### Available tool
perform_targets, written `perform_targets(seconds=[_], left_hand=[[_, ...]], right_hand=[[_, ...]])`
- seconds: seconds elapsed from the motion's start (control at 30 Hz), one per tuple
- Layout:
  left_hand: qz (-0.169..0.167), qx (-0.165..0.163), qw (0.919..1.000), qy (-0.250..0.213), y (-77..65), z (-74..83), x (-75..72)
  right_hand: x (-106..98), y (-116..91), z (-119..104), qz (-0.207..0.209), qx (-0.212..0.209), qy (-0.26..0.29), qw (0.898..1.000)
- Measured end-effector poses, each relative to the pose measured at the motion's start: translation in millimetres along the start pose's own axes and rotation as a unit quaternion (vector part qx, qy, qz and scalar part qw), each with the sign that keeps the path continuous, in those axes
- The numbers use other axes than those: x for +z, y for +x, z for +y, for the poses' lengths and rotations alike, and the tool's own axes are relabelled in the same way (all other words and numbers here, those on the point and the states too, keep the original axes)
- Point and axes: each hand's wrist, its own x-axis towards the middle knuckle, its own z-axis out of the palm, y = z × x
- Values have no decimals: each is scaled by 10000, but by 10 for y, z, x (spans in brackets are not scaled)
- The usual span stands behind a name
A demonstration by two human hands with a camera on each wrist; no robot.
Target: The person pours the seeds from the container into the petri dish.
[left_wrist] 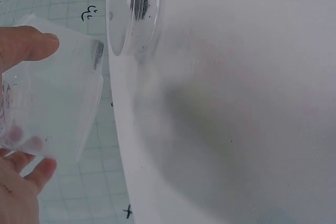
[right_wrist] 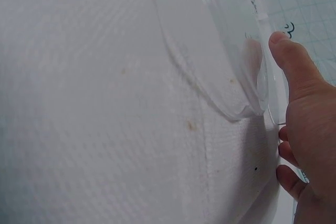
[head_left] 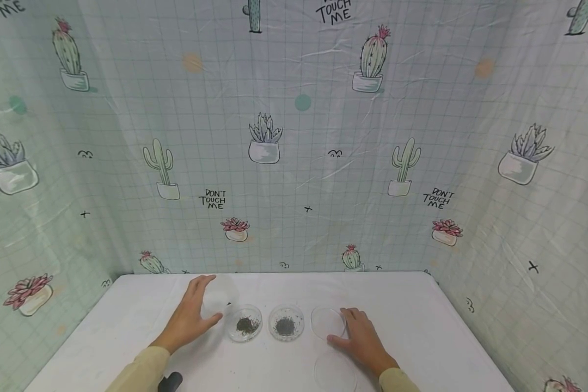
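My left hand (head_left: pixel 190 318) grips a translucent plastic cup (left_wrist: pixel 58 93), thumb on one side and fingers on the other. The cup is tipped beside a petri dish of dark brown-green flakes (head_left: pixel 240 335), and a dark patch shows inside near its mouth. Next to that dish stands a second petri dish (head_left: pixel 286 310) with grey-black bits in it. The thumb and fingers of my right hand (head_left: pixel 361 336) lie around the right edge of a clear petri dish (head_left: pixel 318 333) with nothing visible inside. Nearer me lies another clear round dish or lid (right_wrist: pixel 210 51).
A white table (head_left: pixel 269 365) carries everything, with a few dark specks on its surface. Cactus-print curtains (head_left: pixel 294 179) hang behind it and on both sides. By the left sleeve (head_left: pixel 144 367) is a black object (head_left: pixel 170 381), partly out of frame.
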Motion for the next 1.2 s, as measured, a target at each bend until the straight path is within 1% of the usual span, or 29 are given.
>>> perform_targets(seconds=[0.33,0.43,0.87,1.2], left_hand=[[-90,110,9997,-179,48,111,19],[-90,177,9997,-160,58,143,28],[62,573,9983,-132,132,310,77],[24,572,9983,-144,154,400,104]], right_hand=[[5,15,13,-14,-51,-53,10000],[6,16,16,-10,-91,-49,9999],[9,9,13,35,-81,-85,9999],[-1,10,4,7,-117,-45,9999]])
